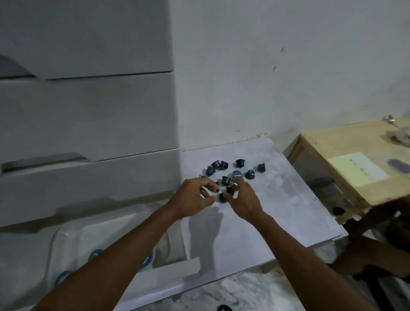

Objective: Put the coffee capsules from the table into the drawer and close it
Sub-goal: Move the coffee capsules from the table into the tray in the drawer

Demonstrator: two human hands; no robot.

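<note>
Nearest, below the left forearm, the bottom drawer [62, 234] of a white plastic drawer unit [82, 117] stands pulled open, and a few blue-lidded coffee capsules [95, 254] lie inside it, partly hidden by the arm.

Both arms reach forward over the pale desk [259, 218]. The left hand [193, 197] is curled, its fingers gathered around what look like several small capsules, though blur keeps the count unclear. The right hand [244, 200] sits just beside it, thumb and fingers pinching a dark capsule [229, 190] at the edge of the pile; another dark capsule [221, 197] lies between the two hands.

Just beyond the fingertips, a dark capsule [225, 180] stands on the desk, and a capsule with a light blue lid [237, 174] faces up right above the right hand's fingers. Farther on, a loose scatter of dark blue capsules [217, 166] spreads across the desk towards the white wall [289, 59], some tipped on their sides.

Well to the right of the right hand stands a wooden table [338, 150] carrying a sheet of paper [356, 168].
</note>
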